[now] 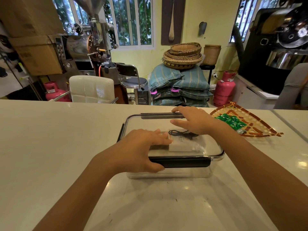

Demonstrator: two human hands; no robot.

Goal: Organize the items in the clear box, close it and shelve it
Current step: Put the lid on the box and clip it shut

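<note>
At mid-frame the left hand (143,149) gripped the clear plastic box's (166,174) black near latch (183,162) to close it, thumb beneath, while the right hand's (191,120) straight fingers (176,121) steadied the transparent lid (133,120) on the pale surface (66,147).

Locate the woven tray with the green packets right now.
In the head view the woven tray lies on the white counter at the right, just beyond the right hand and right of the clear box.

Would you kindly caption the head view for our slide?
Left hand grips the near latch and right hand rests on the lidded clear box.
</note>
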